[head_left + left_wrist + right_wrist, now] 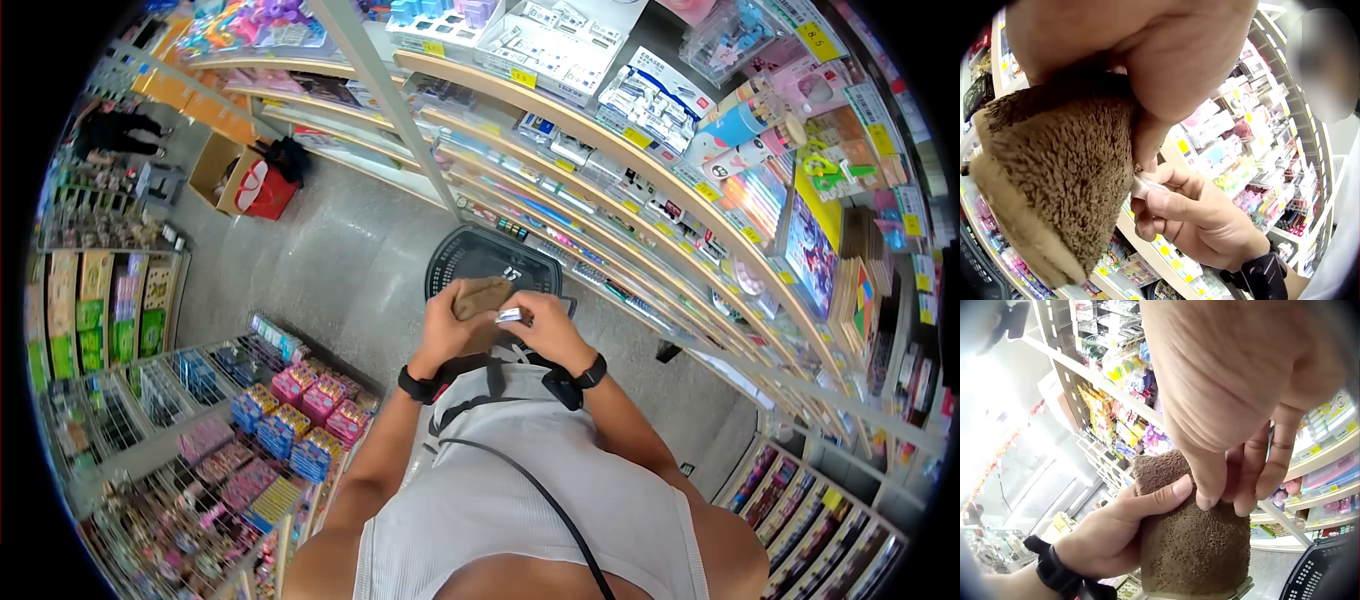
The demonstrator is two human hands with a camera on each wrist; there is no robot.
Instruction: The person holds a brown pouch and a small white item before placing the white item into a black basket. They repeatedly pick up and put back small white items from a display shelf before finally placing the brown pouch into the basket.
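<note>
A brown fuzzy item [484,298], folded or pouch-like, is gripped by my left hand [441,325], its thumb lying across the near face in the right wrist view. My right hand [548,328] pinches a small white item [510,315] between thumb and fingers. In the left wrist view the white item [1146,186] touches the edge of the brown fuzzy item [1066,175], close to the left fingertips. The right fingers hide the white item in the right wrist view, where they rest against the brown item [1194,550].
A dark basket [455,262] stands on the grey floor just beyond the hands. Stocked shelves [560,115] run along the right, with erasers and stationery. Racks with pink and blue boxes [300,415] are at the lower left. A red bag [268,195] sits by a cardboard box [215,172].
</note>
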